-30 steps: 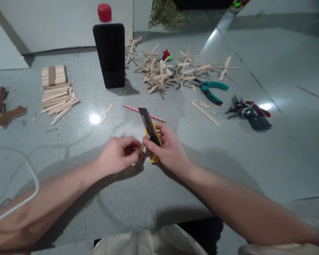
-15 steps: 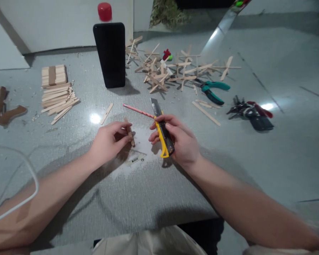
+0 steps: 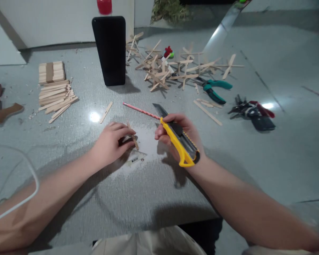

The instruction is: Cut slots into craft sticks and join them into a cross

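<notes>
Between the thumb and fingers of my left hand (image 3: pixel 113 142) is a short wooden stick (image 3: pixel 136 142), held low over the grey surface. A clear ruler (image 3: pixel 135 159) lies just below it. My right hand (image 3: pixel 184 132) is closed on a yellow and black box cutter (image 3: pixel 181 141), its blade out and pointing up and to the left. A red-patterned pencil (image 3: pixel 140 110) lies beyond the hands, its right end by the cutter. One marked wooden stick (image 3: pixel 106 112) rests to the upper left of my left hand.
Stacked sticks (image 3: pixel 54 95) lie at left, near brown paper scraps (image 3: pixel 7 111). A black phone (image 3: pixel 110 51) stands before a red cap (image 3: pixel 104 6). Stick assemblies (image 3: pixel 159 72), teal pliers (image 3: pixel 215 90) and a dark tool pile (image 3: pixel 252 115) spread rightward. A white cable (image 3: pixel 29 166) crosses the left arm.
The box cutter has turned in my right hand, its handle swinging to the right and its blade leaning further left. My left hand and its stick have shifted slightly right.
</notes>
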A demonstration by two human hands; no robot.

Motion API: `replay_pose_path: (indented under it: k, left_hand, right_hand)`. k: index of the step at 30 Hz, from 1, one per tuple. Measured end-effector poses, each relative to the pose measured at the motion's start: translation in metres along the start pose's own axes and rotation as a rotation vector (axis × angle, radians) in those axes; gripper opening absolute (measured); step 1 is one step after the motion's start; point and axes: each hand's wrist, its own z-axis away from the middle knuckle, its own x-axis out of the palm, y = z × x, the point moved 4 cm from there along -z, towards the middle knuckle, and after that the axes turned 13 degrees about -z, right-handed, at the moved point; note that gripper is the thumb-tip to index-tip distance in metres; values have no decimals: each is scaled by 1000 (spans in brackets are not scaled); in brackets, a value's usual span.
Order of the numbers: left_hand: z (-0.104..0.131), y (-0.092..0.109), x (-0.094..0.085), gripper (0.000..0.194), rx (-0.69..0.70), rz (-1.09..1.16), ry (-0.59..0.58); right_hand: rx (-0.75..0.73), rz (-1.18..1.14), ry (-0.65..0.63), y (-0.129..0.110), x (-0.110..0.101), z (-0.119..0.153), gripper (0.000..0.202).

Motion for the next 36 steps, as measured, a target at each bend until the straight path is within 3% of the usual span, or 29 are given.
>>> replay_pose_path:
  k: [4, 8, 13, 18, 24, 30, 36]
  left_hand:
    - [3, -2, -1, 29, 4, -95, 22]
    - [7, -6, -5, 32, 8, -254, 69]
    - [5, -15, -12, 35, 30, -416, 48]
    - [3, -14, -13, 27, 165, -315, 44]
    - [3, -6, -10, 31, 161, -286, 2]
    - [4, -2, -11, 25, 209, -318, 35]
    - [7, 11, -11, 26, 301, -486, 69]
  right_hand:
    - [-113, 285, -96, -18, 2, 8, 32]
    - [-172, 502, -82, -37, 5, 15, 8]
    - [-277, 752, -181, -43, 12, 24, 32]
    - [-269, 735, -239, -34, 11, 22, 29]
    - [76, 624, -9, -20, 4, 3, 10]
    - [3, 656, -90, -17, 7, 3, 21]
    - [-69, 698, -322, -18, 10, 0, 15]
